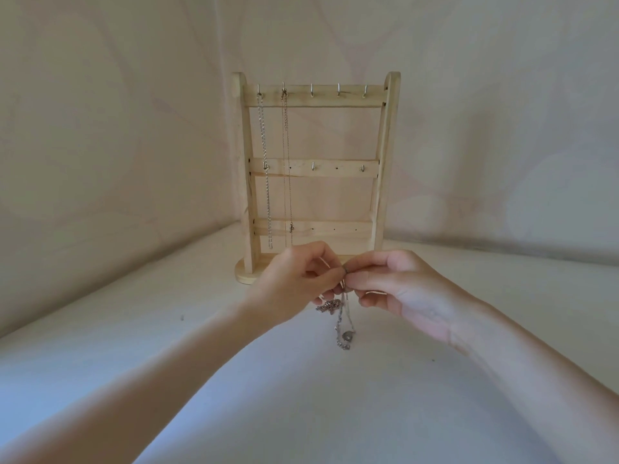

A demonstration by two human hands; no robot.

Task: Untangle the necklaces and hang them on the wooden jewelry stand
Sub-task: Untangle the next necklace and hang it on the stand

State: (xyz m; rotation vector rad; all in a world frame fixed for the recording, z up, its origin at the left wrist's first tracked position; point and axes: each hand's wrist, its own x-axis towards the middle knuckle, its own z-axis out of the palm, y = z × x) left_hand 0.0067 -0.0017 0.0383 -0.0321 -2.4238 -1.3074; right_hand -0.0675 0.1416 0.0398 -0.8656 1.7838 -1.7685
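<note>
The wooden jewelry stand point(382, 169) rises upright at the middle back, with metal hooks along its top and middle bars. Two silver necklaces hang from the two leftmost top hooks: a thicker chain point(264, 162) and a thin chain point(286, 169). In front of the stand's base, my left hand point(294, 283) and my right hand point(398, 289) meet fingertip to fingertip, both pinching a tangled silver necklace point(341, 321). Its loops and a small pendant dangle below my fingers, above the surface.
A pale surface point(301, 396) spreads under my arms. Patterned beige walls point(117, 128) close in behind and beside the stand, which sits in the corner. Three top hooks to the right carry nothing.
</note>
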